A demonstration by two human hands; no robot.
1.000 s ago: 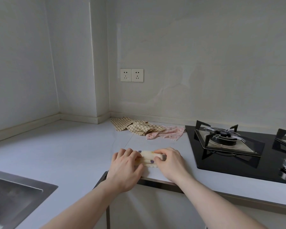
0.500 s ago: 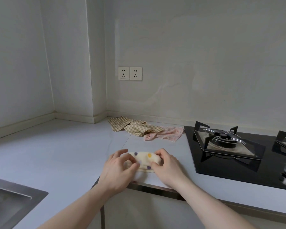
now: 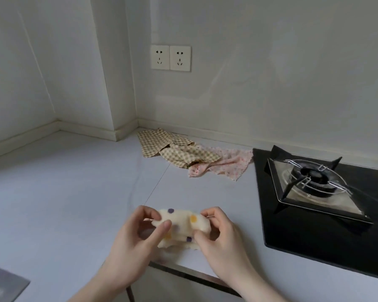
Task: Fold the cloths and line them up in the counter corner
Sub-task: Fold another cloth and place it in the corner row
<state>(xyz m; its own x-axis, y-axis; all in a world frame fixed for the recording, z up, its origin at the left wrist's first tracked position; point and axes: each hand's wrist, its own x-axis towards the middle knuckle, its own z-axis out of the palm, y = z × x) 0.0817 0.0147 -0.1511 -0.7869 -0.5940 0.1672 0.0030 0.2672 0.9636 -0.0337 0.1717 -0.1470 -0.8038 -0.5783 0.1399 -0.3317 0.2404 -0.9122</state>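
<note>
A folded cream cloth with purple and yellow dots is lifted just above the counter's front edge. My left hand pinches its left end between thumb and fingers. My right hand pinches its right end the same way. Farther back by the wall lie unfolded cloths in a loose heap: a beige checked cloth, a second tan checked cloth partly over it, and a pink flowered cloth to their right.
A black gas hob with a burner grate fills the counter's right side. A sink corner shows at the bottom left. Twin wall sockets sit above the cloth heap. The white counter runs left to the wall corner.
Both hands went from pressing the dotted cloth flat on the counter to pinching its ends and lifting it. The view has moved closer and slightly down.
</note>
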